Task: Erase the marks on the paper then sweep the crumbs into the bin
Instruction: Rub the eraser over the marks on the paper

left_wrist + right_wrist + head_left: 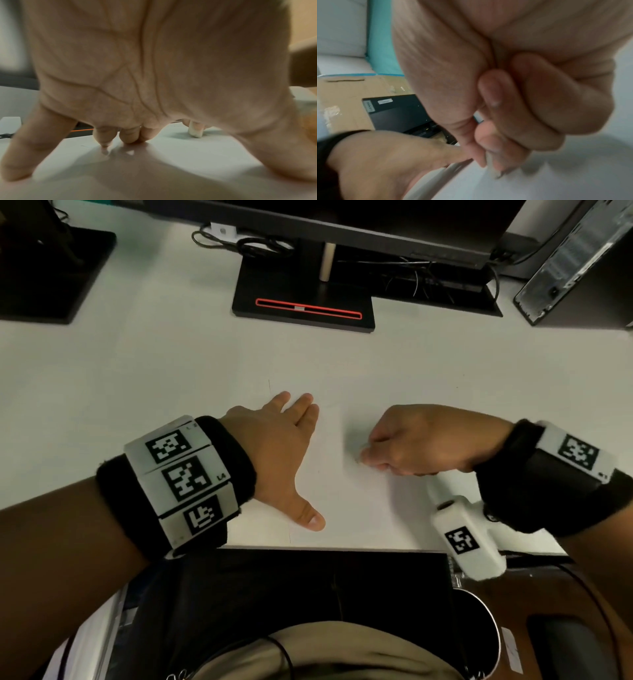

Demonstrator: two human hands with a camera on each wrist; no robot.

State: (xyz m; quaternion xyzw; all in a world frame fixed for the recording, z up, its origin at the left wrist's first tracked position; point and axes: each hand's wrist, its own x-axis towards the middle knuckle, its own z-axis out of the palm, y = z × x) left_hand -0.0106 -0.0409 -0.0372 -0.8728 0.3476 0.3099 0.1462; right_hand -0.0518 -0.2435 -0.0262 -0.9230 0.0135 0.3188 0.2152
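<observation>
Nearest the person, a round metal bin [479, 631] stood below the near edge of the worktop [137, 371], to the right of a black box [308, 587]. On the worktop just beyond lay the sheet of white paper [342, 501], its edges faint against the white surface. The left hand [274, 446] rested flat on the left part of the paper, its grip wide open, fingers [104, 135] straight and spread, tips pressing down, thumb stretched toward the near edge, holding nothing. To its right, a little apart, the right hand [421, 440] was curled tight, its grip closed around a small white eraser [195, 129] pinched between thumb and fingertips, the eraser's lower end touching the paper. The marks and any crumbs were too faint to make out. Farther off stood a black monitor stand [305, 299] with a red stripe, cables [246, 244] behind it, and a computer case [582, 268] at the far right.
</observation>
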